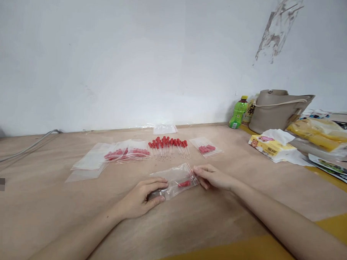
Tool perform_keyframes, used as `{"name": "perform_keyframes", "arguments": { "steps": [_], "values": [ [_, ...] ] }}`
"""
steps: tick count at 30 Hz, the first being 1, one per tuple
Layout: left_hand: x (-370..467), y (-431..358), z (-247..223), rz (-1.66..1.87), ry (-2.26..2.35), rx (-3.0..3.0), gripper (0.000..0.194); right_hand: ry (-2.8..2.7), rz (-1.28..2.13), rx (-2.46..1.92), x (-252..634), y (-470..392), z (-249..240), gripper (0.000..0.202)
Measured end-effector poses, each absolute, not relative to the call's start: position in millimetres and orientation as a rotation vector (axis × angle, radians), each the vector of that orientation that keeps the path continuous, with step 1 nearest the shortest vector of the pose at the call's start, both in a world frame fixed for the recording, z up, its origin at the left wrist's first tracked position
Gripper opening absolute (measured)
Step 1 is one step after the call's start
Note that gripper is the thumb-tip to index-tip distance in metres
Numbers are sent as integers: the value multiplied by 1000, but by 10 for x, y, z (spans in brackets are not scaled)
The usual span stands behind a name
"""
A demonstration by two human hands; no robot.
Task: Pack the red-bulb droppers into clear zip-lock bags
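A clear zip bag (174,180) with a few red pieces (184,183) inside lies in front of me. My left hand (147,196) holds its left end, thumb below and fingers above. At the bag's right end, my right hand (207,175) pinches the edge by the red-lined zip strip. Beyond it lies a fanned row of red-topped droppers (168,143) with thin clear stems. To their left are filled bags of red pieces (128,154) and flat clear bags (88,159). Another filled bag (206,147) lies to their right.
A green bottle (238,113), a grey-beige bag (273,111), a yellow tissue box (272,147) and yellow packages (324,134) stand or lie at the right. A grey cable (26,148) runs along the left. Flat clear bags (164,129) lie by the wall.
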State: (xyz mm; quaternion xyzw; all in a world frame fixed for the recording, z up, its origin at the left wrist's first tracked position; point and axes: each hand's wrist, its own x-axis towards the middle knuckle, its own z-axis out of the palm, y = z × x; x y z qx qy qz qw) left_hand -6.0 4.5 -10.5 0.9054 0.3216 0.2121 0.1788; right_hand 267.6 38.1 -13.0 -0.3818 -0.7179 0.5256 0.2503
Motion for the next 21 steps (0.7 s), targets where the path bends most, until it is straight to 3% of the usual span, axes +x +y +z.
{"name": "perform_keyframes", "arguments": {
  "steps": [5, 12, 15, 21],
  "values": [
    [-62, 55, -111, 573, 920, 2554, 32, -1619, 1477, -1115, 2654, 427, -260, 33],
    [-81, 67, -77, 453, 871, 2579, 34, -1821, 437, -1584, 2638, 989, -223, 14],
    [-86, 68, -86, 446, 871, 2584, 35, -1879, 216, -1763, 2539, 1280, -109, 25],
    [-83, 49, -85, 415, 897, 2606, 35, -1936, 292, -1916, 2285, 1663, -62, 43]
  ]
}}
